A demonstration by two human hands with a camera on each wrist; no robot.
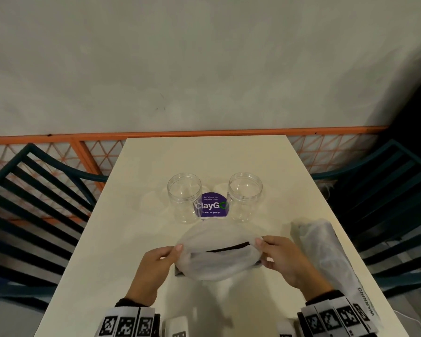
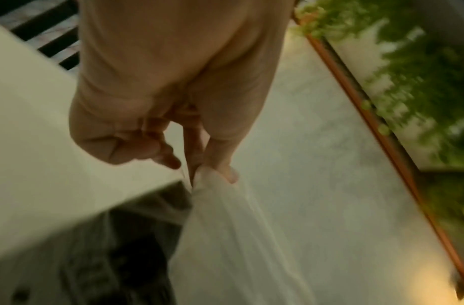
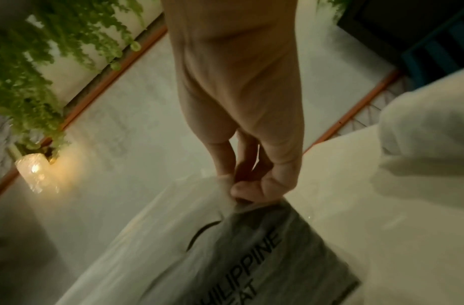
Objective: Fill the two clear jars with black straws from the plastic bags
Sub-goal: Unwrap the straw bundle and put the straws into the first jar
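Two clear jars stand open and empty on the cream table: the left jar [image 1: 184,198] and the right jar [image 1: 245,196]. In front of them a white plastic bag [image 1: 216,254] is held up off the table with its mouth stretched wide; a dark strip of black straws [image 1: 229,248] shows inside. My left hand [image 1: 170,254] pinches the bag's left rim [image 2: 212,185]. My right hand [image 1: 265,249] pinches the right rim [image 3: 233,198]. In the right wrist view, black print shows through the bag [image 3: 238,258].
A second white plastic bag [image 1: 326,249] lies along the table's right edge. A purple round sticker [image 1: 211,206] sits between the jars. Dark slatted chairs [image 1: 34,190] flank the table [image 1: 131,215] on both sides. An orange rail [image 1: 180,135] and a wall stand behind.
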